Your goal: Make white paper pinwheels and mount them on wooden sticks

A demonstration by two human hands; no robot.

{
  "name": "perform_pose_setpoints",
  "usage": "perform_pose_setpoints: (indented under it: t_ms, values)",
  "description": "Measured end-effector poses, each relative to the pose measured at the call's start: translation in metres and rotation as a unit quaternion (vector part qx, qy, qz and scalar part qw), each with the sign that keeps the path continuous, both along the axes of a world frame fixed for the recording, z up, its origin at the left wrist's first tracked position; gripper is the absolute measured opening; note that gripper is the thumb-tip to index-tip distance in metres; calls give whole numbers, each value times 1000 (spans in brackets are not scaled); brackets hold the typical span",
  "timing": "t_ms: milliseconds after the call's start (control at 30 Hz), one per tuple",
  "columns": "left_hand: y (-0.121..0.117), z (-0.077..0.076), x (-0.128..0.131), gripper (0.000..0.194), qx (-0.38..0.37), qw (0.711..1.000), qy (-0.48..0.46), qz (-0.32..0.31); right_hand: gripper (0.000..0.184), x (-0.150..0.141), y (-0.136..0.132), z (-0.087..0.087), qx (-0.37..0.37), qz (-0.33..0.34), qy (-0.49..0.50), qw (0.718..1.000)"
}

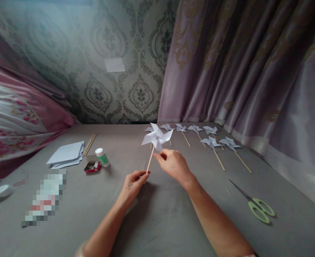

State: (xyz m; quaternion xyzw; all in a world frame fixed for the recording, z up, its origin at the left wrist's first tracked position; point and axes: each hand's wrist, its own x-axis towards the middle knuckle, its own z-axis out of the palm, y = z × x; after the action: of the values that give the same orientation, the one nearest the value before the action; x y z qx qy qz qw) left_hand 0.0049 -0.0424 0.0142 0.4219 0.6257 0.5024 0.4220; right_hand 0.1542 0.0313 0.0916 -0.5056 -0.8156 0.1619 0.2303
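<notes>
Left hand (134, 185) pinches the lower end of a stick (150, 161) topped by a white paper pinwheel (157, 138), raised above the gray table (170, 221); the right hand (173, 165), fingers drawn together, lies just below the blades, and whether it grips the stick cannot be told. Left of the pinwheel: an open red box (93, 171) containing small metallic pieces (93, 166); just beside it, a white-capped bottle (102, 157) with a green label, contents indiscernible. Farther left: stacked paper (66, 153) and loose sticks (90, 144). Right of the pinwheel: more pinwheels (211, 143) and, nearer the viewer, green-handled scissors (250, 200).
</notes>
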Motion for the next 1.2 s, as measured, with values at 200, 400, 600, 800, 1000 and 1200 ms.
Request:
perform_pose_setpoints:
  t_ms: [200,400,600,800,1000,1200]
  values:
    - [0,0,5,45,18,998,46,-36,43,38,20,20,148,-105,6,983]
    - [2,-2,4,45,17,998,58,-35,56,46,21,16,39,-93,-156,983]
    - [4,-3,4,48,7,998,54,-22,26,54,14,24,-71,122,-135,981]
    - [4,-4,4,43,32,996,80,-39,55,49,20,26,66,-83,-88,991]
    - [5,-6,3,43,30,996,85,-26,28,58,13,26,-94,131,-167,973]
    - [6,-2,4,38,45,993,102,-39,51,51,22,27,63,-82,-39,994]
